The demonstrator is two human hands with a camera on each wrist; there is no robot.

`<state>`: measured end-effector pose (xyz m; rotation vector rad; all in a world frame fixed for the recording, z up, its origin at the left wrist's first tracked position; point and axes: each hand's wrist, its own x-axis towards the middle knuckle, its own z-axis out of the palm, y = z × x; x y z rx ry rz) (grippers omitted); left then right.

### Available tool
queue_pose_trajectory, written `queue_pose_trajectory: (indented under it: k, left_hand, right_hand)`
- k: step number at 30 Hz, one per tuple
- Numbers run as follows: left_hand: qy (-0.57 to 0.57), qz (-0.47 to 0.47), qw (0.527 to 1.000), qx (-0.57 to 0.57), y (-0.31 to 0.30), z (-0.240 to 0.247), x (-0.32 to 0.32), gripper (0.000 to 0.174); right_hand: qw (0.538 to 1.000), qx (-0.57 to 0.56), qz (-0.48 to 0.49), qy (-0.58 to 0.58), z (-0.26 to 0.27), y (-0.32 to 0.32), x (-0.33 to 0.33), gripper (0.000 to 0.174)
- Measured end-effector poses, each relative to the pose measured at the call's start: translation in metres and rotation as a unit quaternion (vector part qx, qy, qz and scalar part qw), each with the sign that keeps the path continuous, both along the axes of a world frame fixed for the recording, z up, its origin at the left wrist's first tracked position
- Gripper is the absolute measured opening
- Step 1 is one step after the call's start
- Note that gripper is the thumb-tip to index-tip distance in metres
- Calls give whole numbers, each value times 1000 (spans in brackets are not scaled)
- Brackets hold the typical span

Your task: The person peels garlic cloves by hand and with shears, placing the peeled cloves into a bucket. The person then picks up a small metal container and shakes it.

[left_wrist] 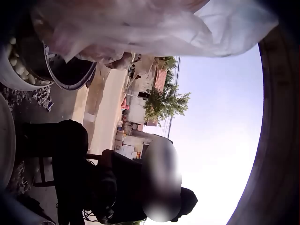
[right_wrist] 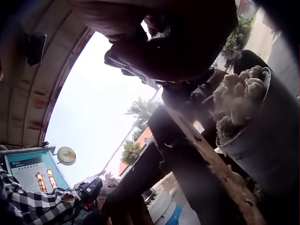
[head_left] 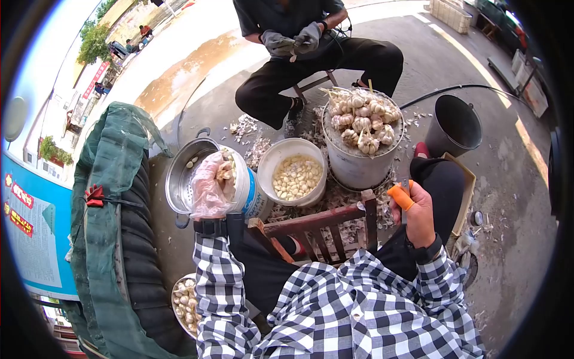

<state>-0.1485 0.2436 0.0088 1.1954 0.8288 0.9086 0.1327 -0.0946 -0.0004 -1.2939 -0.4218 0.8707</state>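
Note:
My left hand [head_left: 210,185], in a thin clear plastic glove, reaches over a white bucket [head_left: 252,190] with blue lettering, between it and a metal pot [head_left: 177,173]. Its fingertips are at garlic in the bucket's mouth; the glove blurs the grip, so I cannot tell whether they hold any. In the left wrist view the loose plastic glove [left_wrist: 201,28] fills the top. My right hand [head_left: 421,216], raised over the right thigh, grips a small knife [head_left: 406,183]. An orange cover [head_left: 400,196] sits on its thumb. In the right wrist view this hand [right_wrist: 164,51] is dark.
Ahead stands a white bucket [head_left: 323,192] with peeled cloves [head_left: 297,178], beside a drum [head_left: 356,170] heaped with garlic bulbs [head_left: 362,116]. A wooden chair back [head_left: 299,225] rises before me. Opposite sits a person in grey gloves [head_left: 278,43]. A black bucket [head_left: 457,122] is right.

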Motion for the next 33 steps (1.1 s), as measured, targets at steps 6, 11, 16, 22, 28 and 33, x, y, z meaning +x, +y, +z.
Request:
queue_pose_trajectory:
  k: [6,11,16,22,28,33]
  left_hand:
    - [106,-329,929,132,-155,40,132,72]
    - [140,-451,851,231,-192,26,163,83]
    - [89,-400,912,32,-199,15,175,72]
    - [144,-407,896,100,-196,4,174,14]
    - [152,-447,881,-8,-206,30,174,12]
    - [107,-436,891,68,-215,38,192,13]
  right_hand:
    - [997,63,54,-5,28,10,-7,20]
    - [945,50,37,-320,18,17,-5,23]
    - [984,6,25,-174,6,8,3,20]
    - [951,23,-13,-307,-4,9,8,20]
    - [970,17,3,-244,-11,7,12,19]
    - [975,204,79,35,-46,10,0,26]
